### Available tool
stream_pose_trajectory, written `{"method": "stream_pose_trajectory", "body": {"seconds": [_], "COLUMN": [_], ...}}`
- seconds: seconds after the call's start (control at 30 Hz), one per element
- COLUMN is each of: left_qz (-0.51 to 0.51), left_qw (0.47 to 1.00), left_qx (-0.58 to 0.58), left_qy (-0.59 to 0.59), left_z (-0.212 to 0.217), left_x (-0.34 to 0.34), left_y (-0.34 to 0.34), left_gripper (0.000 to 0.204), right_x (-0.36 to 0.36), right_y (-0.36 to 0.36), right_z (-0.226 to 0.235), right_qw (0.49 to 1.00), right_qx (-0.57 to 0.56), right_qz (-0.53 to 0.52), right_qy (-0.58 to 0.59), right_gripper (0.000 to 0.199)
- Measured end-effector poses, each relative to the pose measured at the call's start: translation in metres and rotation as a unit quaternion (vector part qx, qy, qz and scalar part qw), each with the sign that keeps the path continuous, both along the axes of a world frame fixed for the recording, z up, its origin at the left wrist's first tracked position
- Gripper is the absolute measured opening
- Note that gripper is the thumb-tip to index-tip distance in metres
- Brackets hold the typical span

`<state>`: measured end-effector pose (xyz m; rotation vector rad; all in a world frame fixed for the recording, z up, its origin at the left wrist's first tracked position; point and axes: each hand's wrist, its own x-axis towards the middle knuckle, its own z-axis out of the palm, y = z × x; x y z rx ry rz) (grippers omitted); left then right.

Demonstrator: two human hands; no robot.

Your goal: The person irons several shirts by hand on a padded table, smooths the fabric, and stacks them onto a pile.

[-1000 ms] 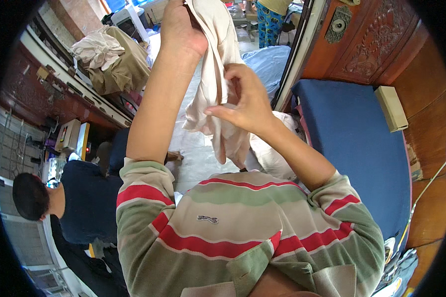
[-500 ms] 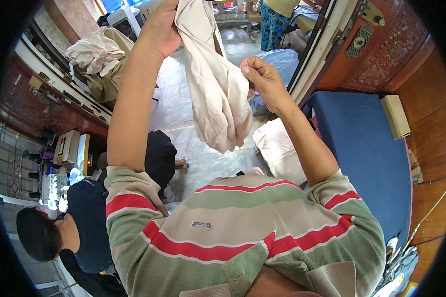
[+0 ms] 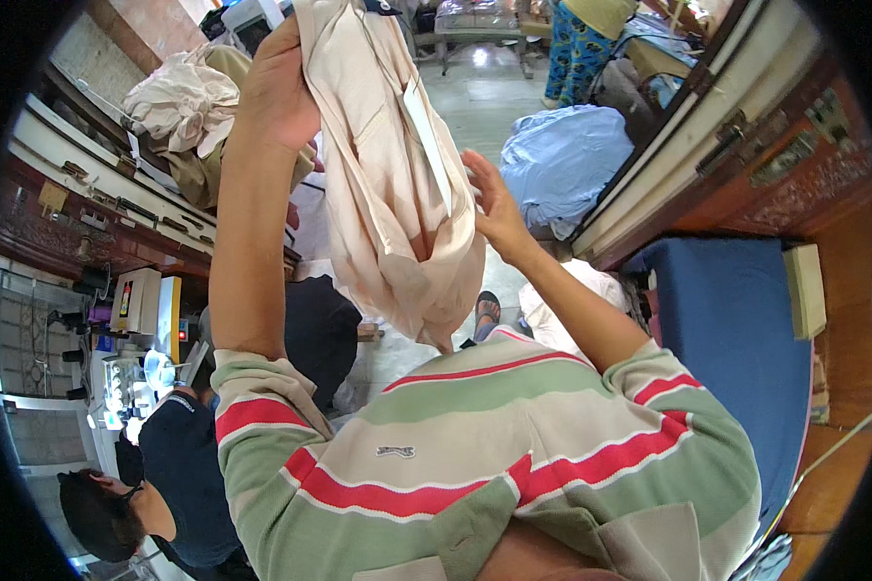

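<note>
Grip of left hand (image 3: 279, 92) closed around the upper part of beige cloth (image 3: 378, 203), high up near the top edge of view. Hanging to the right of that hand and well below it, in long loose folds, with narrow white strip (image 3: 428, 145) along one fold. Running out of sight at the top, just beside the same hand; at the bottom, tapering close to striped shirt (image 3: 455, 416), touching or apart impossible to tell. At the right edge of those folds, right hand (image 3: 497, 208) half spread; whether pinching the edge or only beside it, cannot tell.

Beyond the right hand, light blue bundle (image 3: 562, 160) near the doorway. Nearer, below the right hand, white bundle (image 3: 601, 284) beside the forearm. Farther right, blue-covered surface (image 3: 717, 349) with tan box (image 3: 806, 290) along its outer edge; above these, wooden door (image 3: 848, 184).

Left of the left hand, near, crumpled pale heap (image 3: 184, 102) over brown fabric (image 3: 199, 179). Well below the left hand, person in dark clothing (image 3: 189, 474). Ahead of both hands, room over tiled floor (image 3: 475, 97), bounded on the right by light blue bundle.
</note>
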<state>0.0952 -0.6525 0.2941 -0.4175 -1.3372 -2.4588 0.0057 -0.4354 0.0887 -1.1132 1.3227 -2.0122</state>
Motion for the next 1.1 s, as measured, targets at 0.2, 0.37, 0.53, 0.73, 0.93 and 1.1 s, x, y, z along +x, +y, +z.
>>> {"method": "stream_pose_trajectory", "body": {"seconds": [0.2, 0.37, 0.53, 0.73, 0.93, 1.1], "left_qz": [0.449, 0.56, 0.43, 0.633, 0.532, 0.582], "left_qw": [0.826, 0.648, 0.513, 0.478, 0.604, 0.595], "left_qx": [-0.338, -0.511, -0.728, -0.608, -0.573, -0.541], "left_qy": [-0.034, -0.076, -0.15, -0.02, -0.158, -0.119], "left_z": [0.006, -0.03, -0.027, 0.01, -0.06, -0.036], "left_x": [-0.014, -0.018, -0.046, -0.095, -0.154, -0.207], "left_y": [-0.029, -0.107, -0.15, -0.275, -0.408, -0.475], "left_gripper": [0.024, 0.026, 0.039, 0.032, 0.019, 0.021], "right_x": [-0.143, -0.246, -0.336, -0.376, -0.423, -0.456], "right_y": [-0.068, -0.121, -0.182, -0.229, -0.29, -0.337], "right_z": [0.021, 0.1, 0.168, 0.232, 0.2, 0.178], "right_qw": [0.99, 0.916, 0.886, 0.853, 0.874, 0.982], "right_qx": [0.131, 0.054, 0.078, 0.203, 0.297, 0.183], "right_qz": [-0.041, -0.228, -0.214, -0.02, -0.018, -0.001], "right_qy": [-0.032, 0.324, 0.403, 0.481, 0.384, 0.035], "right_gripper": [0.021, 0.026, 0.033, 0.03, 0.027, 0.028]}}
